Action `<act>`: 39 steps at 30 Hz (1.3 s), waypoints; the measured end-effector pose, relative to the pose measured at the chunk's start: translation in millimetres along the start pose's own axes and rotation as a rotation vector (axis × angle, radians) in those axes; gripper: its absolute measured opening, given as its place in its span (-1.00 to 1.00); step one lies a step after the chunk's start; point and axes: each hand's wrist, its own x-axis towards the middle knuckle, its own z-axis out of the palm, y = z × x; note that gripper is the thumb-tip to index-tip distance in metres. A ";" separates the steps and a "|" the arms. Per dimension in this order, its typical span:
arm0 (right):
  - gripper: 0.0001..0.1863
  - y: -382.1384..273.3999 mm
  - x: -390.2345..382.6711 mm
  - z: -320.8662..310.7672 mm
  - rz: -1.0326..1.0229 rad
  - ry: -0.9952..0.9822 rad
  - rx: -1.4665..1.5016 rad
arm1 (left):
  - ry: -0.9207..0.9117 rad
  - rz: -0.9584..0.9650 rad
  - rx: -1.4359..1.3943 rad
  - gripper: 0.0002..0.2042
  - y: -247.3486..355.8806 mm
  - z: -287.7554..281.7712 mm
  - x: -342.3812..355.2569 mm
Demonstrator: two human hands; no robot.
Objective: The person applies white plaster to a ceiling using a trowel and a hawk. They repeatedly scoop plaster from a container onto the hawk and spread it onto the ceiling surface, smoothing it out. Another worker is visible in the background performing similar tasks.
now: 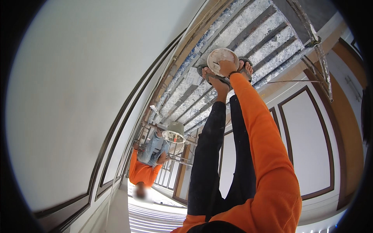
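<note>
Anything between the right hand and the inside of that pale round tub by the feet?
Nothing visible: the right hand is over the open mouth of the tub. The sandalled feet stand beside it, outside the rim.

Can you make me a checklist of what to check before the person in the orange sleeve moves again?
1. Is the right hand at the round tub? Ok: it reaches inside.
2. Does that hand hold a tool firmly? Cannot tell: the grip is too small to see.
3. Where is the left hand? Cannot tell: it is out of view.
4. Are both feet on the slatted platform? Ok: one on each side of the tub, in sandals.
5. Are the slats gap-free? Not ok: gaps show, so step carefully.
6. Is the other person away from the tub? Ok: they are well apart.
</note>
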 end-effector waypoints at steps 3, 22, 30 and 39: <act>-0.73 8.2 1.9 3.7 0.046 0.008 0.056 | -0.057 0.067 0.033 -0.70 -3.2 -4.7 4.4; -0.71 -1.5 -5.2 13.9 0.081 0.040 0.066 | -0.025 0.016 0.049 -0.73 12.0 18.4 2.9; -0.63 29.5 -3.4 12.9 0.026 -0.015 0.191 | 0.006 -0.019 0.054 -0.73 17.8 27.6 6.1; -0.64 77.9 -42.5 -55.7 0.129 0.067 0.440 | 0.000 -0.058 0.151 -0.63 16.5 6.1 3.9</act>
